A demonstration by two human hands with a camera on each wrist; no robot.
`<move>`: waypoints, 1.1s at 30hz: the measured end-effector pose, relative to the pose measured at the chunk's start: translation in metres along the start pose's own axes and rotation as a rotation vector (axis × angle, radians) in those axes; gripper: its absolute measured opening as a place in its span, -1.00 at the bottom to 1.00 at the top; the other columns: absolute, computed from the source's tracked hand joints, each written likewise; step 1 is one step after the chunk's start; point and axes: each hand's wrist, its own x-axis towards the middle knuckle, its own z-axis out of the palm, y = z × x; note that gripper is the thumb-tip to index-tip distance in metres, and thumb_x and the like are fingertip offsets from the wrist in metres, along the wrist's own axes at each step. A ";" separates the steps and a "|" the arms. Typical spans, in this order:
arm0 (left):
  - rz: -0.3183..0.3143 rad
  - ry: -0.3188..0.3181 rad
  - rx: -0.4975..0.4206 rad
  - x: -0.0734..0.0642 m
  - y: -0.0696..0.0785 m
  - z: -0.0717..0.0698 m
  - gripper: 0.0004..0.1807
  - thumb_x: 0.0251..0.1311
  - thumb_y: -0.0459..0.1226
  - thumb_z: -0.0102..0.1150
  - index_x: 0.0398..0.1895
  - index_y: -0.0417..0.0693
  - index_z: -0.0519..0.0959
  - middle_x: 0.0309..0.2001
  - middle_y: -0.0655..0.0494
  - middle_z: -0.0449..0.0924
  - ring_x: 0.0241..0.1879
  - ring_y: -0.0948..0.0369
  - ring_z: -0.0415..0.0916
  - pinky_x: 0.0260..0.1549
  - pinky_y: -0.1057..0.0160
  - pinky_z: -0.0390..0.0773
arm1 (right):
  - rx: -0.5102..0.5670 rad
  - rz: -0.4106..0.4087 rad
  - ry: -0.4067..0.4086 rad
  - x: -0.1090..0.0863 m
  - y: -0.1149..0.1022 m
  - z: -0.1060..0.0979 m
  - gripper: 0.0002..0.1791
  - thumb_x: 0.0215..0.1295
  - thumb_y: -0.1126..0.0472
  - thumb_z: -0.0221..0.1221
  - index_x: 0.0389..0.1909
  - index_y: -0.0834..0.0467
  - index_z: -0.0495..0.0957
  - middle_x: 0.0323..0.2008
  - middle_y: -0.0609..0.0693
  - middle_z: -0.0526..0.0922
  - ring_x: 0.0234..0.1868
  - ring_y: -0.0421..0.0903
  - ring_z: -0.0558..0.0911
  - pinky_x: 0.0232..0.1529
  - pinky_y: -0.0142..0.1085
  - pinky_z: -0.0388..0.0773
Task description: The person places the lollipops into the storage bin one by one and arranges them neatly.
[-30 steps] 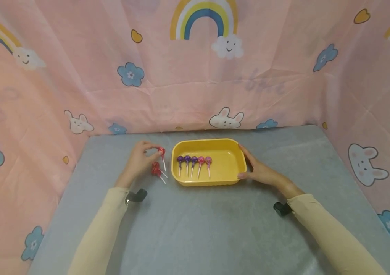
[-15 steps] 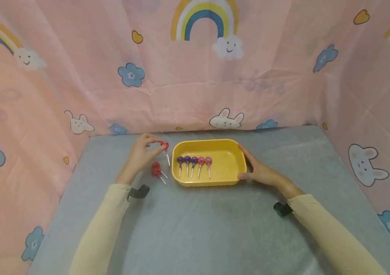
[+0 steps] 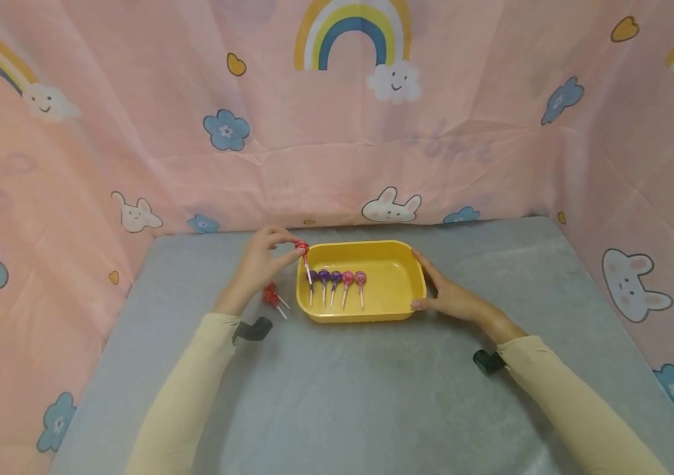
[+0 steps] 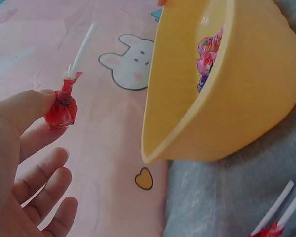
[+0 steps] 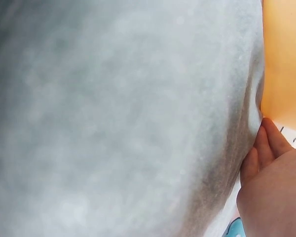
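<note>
Between its thumb and index finger, my left hand (image 3: 261,262) pinches a red-wrapped lollipop (image 4: 61,111) by its candy head. In the head view this lollipop overlaps the left end of a yellow plastic container (image 3: 399,314), its white stick angled down. Inside the container, several lollipops stand in a row: purple-wrapped lollipops (image 3: 324,277) at left, pink-wrapped lollipops (image 3: 347,280) to their right. My right hand (image 3: 452,298) holds the container's right end, thumb at the near corner and fingers on the far side.
Red-wrapped lollipops (image 3: 270,294) lie on the grey tabletop (image 3: 337,396) left of the container, partly behind my left hand. A pink patterned curtain (image 3: 289,158) hangs behind the table and along both sides. Each wrist carries a dark camera mount (image 3: 254,329).
My left hand has carried the pinched red lollipop rightward and slightly back, from beside the container to over its left rim. The right hand and the container have stayed put.
</note>
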 end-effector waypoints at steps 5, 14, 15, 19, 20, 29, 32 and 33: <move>0.005 -0.025 -0.007 0.003 0.007 0.008 -0.69 0.18 -0.06 0.37 -0.09 -0.01 0.71 0.04 0.03 0.53 0.09 0.06 0.45 0.11 -0.02 0.52 | 0.004 -0.004 0.002 -0.001 -0.001 0.000 0.21 0.25 -0.05 0.32 0.57 -0.24 -0.46 0.63 0.01 -0.38 0.62 0.22 -0.28 0.49 0.36 -0.20; 0.034 -0.061 -0.032 0.007 0.017 0.022 -0.67 0.19 -0.03 0.35 -0.07 0.01 0.71 0.02 0.06 0.54 0.07 0.08 0.48 0.12 0.01 0.53 | 0.019 -0.022 -0.007 -0.002 -0.003 0.000 0.21 0.25 -0.03 0.32 0.58 -0.23 -0.46 0.63 0.03 -0.37 0.62 0.22 -0.27 0.49 0.35 -0.19; 0.038 -0.065 -0.033 0.007 0.017 0.024 -0.67 0.19 -0.02 0.35 -0.07 0.01 0.71 0.01 0.06 0.54 0.07 0.08 0.47 0.12 0.01 0.53 | 0.021 -0.024 -0.007 -0.002 -0.003 0.000 0.21 0.25 -0.02 0.32 0.58 -0.22 -0.46 0.63 0.03 -0.37 0.62 0.22 -0.27 0.49 0.35 -0.19; 0.055 -0.081 -0.032 0.010 0.021 0.031 -0.66 0.20 -0.01 0.34 -0.07 0.02 0.71 -0.01 0.09 0.54 0.06 0.08 0.49 0.11 0.00 0.54 | 0.021 -0.020 -0.006 -0.002 -0.003 0.000 0.21 0.26 -0.02 0.31 0.58 -0.23 -0.46 0.62 0.04 -0.38 0.62 0.23 -0.27 0.49 0.35 -0.19; 0.057 -0.084 -0.032 0.011 0.022 0.032 -0.66 0.20 -0.01 0.34 -0.07 0.02 0.71 -0.02 0.10 0.54 0.05 0.08 0.49 0.11 0.00 0.54 | 0.021 -0.018 -0.006 -0.002 -0.003 0.000 0.21 0.26 -0.02 0.32 0.58 -0.23 -0.46 0.62 0.04 -0.38 0.62 0.23 -0.27 0.49 0.35 -0.19; 0.050 -0.123 -0.048 0.017 0.029 0.048 -0.66 0.21 0.03 0.31 -0.08 0.05 0.71 -0.05 0.12 0.55 0.06 0.01 0.52 0.11 0.01 0.55 | 0.023 -0.024 -0.001 -0.003 -0.005 0.000 0.21 0.25 -0.01 0.33 0.57 -0.25 -0.45 0.63 0.03 -0.37 0.62 0.22 -0.27 0.48 0.36 -0.20; 0.051 -0.140 -0.036 0.018 0.031 0.054 -0.66 0.22 0.04 0.30 -0.07 0.06 0.71 -0.04 0.12 0.56 0.04 0.05 0.53 0.09 0.02 0.56 | 0.028 -0.036 -0.003 -0.002 -0.005 0.000 0.21 0.25 0.01 0.33 0.58 -0.22 -0.44 0.63 0.03 -0.36 0.62 0.22 -0.26 0.49 0.36 -0.20; 0.052 -0.145 -0.033 0.018 0.032 0.056 -0.66 0.23 0.03 0.30 -0.07 0.06 0.71 -0.04 0.12 0.56 0.04 0.07 0.53 0.09 0.04 0.56 | 0.030 -0.043 -0.004 -0.002 -0.005 0.000 0.20 0.25 0.02 0.33 0.58 -0.23 -0.44 0.63 0.03 -0.36 0.62 0.22 -0.26 0.49 0.36 -0.20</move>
